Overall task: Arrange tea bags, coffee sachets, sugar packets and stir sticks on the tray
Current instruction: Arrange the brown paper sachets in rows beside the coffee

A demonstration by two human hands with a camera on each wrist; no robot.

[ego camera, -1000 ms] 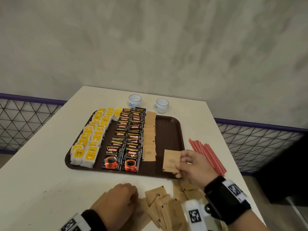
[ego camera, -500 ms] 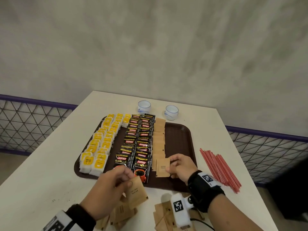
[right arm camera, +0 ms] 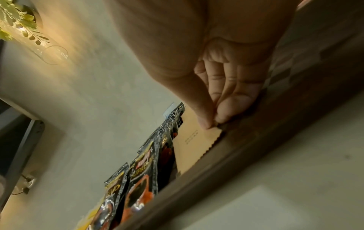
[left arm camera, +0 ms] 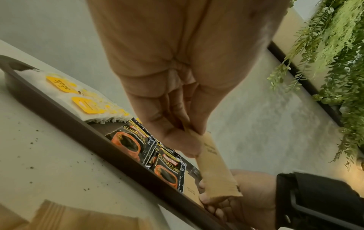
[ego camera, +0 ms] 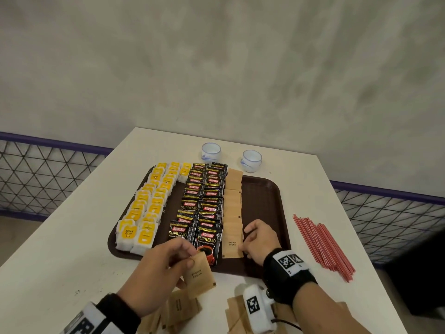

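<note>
While your right hand [ego camera: 258, 239] is resting low on the brown tray [ego camera: 265, 189], its thumb and forefinger are pinching the right edge of the nearest placed sugar packet [ego camera: 232, 244], which is lying flat at the front end of the sugar column [ego camera: 232, 201]; the right wrist view is showing that grip [right arm camera: 210, 123] pressed onto the packet's serrated corner just inside the tray's front rim. Your left hand [ego camera: 156, 268] is hovering over the tray's front edge, its grip pinching a loose brown sugar packet [ego camera: 198, 273] by the top, the packet hanging tilted, partly above the worktop [ego camera: 60, 237] and partly overlapping the front coffee sachet. On the tray, the tea bags [ego camera: 147, 208] with yellow tags are sitting in rows along the left, the black coffee sachets [ego camera: 203, 206] are filling two overlapping columns in the middle, and the sugar column is running just beside them on the right; the tray's right portion is showing bare brown. More brown packets [ego camera: 178, 309] are lying scattered on the worktop under both wrists. Red stir sticks [ego camera: 322, 244] are lying bundled on the worktop to the right of the tray, apart from it. Two small white cups [ego camera: 251, 160] are standing beyond the tray's far edge.
</note>
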